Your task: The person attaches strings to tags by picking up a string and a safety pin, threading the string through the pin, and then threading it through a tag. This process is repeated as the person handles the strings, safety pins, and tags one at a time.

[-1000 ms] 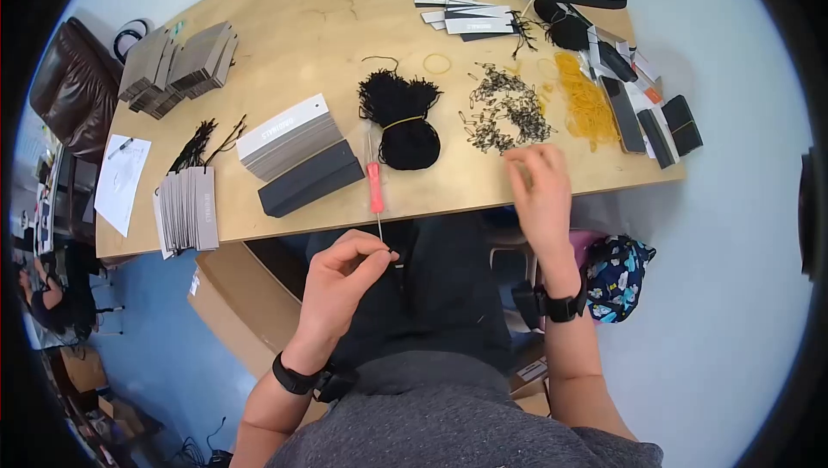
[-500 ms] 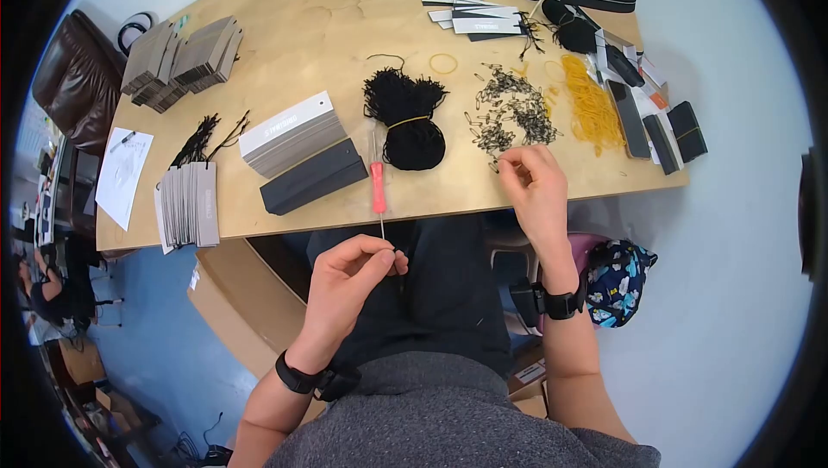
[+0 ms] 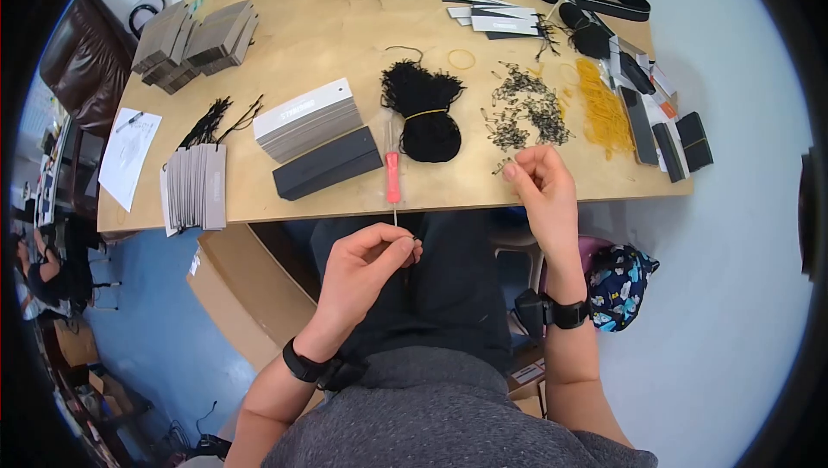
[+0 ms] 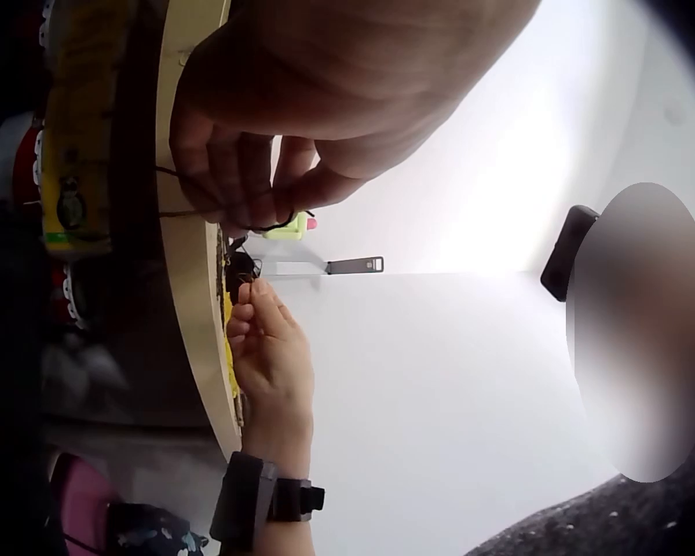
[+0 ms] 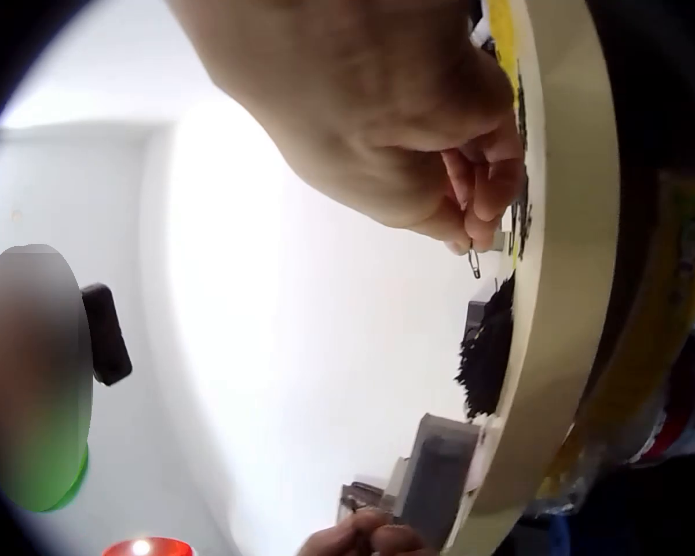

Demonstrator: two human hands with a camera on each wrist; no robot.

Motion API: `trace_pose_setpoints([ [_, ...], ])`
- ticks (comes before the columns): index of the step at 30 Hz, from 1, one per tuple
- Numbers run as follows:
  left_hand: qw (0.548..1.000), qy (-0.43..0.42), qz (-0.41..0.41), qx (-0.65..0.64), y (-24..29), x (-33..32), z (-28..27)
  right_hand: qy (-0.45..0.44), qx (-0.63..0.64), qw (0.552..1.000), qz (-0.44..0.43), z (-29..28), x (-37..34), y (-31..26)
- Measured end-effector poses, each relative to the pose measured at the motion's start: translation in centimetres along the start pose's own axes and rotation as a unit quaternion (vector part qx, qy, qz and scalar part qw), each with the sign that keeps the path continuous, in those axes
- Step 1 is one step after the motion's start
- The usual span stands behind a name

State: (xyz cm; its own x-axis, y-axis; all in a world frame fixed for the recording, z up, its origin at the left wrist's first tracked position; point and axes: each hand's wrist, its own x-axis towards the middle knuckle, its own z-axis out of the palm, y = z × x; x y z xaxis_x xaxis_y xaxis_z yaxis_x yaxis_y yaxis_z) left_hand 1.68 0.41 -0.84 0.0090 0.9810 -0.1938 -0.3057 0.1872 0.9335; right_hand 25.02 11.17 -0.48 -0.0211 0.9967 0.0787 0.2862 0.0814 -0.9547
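My left hand [image 3: 355, 276] hovers in front of the table edge, thumb and forefinger pinching a thin black cord [image 4: 290, 221]. My right hand [image 3: 552, 196] is over the table's front edge, its fingertips pinching a small safety pin [image 5: 474, 264] that points out past the thumb. Just beyond that hand spreads a pile of dark safety pins [image 3: 528, 107]. A red-handled screwdriver-like tool [image 3: 393, 176] lies with its metal shaft over the edge, close to the left fingertips. Behind it lies a black cord bundle [image 3: 431, 137] tied with a yellow band.
Grey tag stacks [image 3: 309, 119] and a dark block [image 3: 328, 163] lie left of the tool. Corded tags [image 3: 197, 188] hang slightly over the front edge. Yellow rubber bands [image 3: 604, 110] and a phone [image 3: 638, 125] are at the right. An open cardboard box [image 3: 246, 282] stands below the table.
My right hand closed its fingertips at the near edge of the pin pile and came away with a safety pin. The left hand keeps its pinch; the head view shifted slightly.
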Motion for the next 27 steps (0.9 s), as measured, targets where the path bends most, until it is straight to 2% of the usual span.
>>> trace_pose_setpoints([
  [1,1.000,-0.005,0.000,-0.003,0.0,0.1,0.0,-0.016,0.050,0.998,0.040,0.4,-0.3,-0.4],
  [2,1.000,-0.011,0.000,-0.006,0.0,0.1,-0.1,-0.021,0.052,0.998,0.041,0.8,-0.3,0.0],
  [4,1.000,-0.007,0.001,-0.007,0.0,0.1,-0.1,0.049,-0.045,0.996,-0.066,1.3,-0.2,0.9],
  [5,1.000,-0.007,0.002,-0.010,0.0,0.1,0.0,0.050,-0.046,0.996,-0.065,1.0,-0.1,0.9],
  [7,1.000,-0.008,-0.002,-0.010,-0.1,0.1,-0.1,0.031,-0.160,0.986,-0.041,0.5,0.2,0.7],
  [10,1.000,-0.007,-0.008,-0.016,-0.3,-0.1,-0.3,0.007,-0.162,0.987,0.008,-0.3,0.4,0.0],
  [14,1.000,-0.013,-0.010,-0.014,-0.4,-0.1,-0.4,0.023,-0.129,0.991,0.004,-1.0,1.1,0.0],
  [16,1.000,-0.015,-0.016,-0.020,-0.4,-0.2,-0.2,0.038,-0.190,0.981,-0.022,-1.1,1.3,-0.5],
  [20,0.999,-0.015,-0.022,-0.021,-0.4,-0.2,-0.4,0.024,-0.238,0.971,-0.022,-1.2,1.4,-0.4],
  [22,0.999,-0.017,-0.023,-0.023,-0.3,-0.2,-0.4,-0.042,-0.024,0.999,0.023,-0.9,0.5,-1.1],
  [23,0.999,-0.022,-0.023,-0.024,-0.2,-0.2,-0.5,-0.047,-0.021,0.998,0.024,-0.5,-0.2,-1.6],
  [25,1.000,-0.013,-0.017,-0.016,0.0,-0.2,-0.3,-0.146,0.128,0.973,0.122,1.0,-2.0,-2.7],
  [27,1.000,-0.008,-0.013,-0.009,0.0,-0.2,-0.2,-0.185,0.199,0.951,0.147,2.5,-3.6,-3.0],
])
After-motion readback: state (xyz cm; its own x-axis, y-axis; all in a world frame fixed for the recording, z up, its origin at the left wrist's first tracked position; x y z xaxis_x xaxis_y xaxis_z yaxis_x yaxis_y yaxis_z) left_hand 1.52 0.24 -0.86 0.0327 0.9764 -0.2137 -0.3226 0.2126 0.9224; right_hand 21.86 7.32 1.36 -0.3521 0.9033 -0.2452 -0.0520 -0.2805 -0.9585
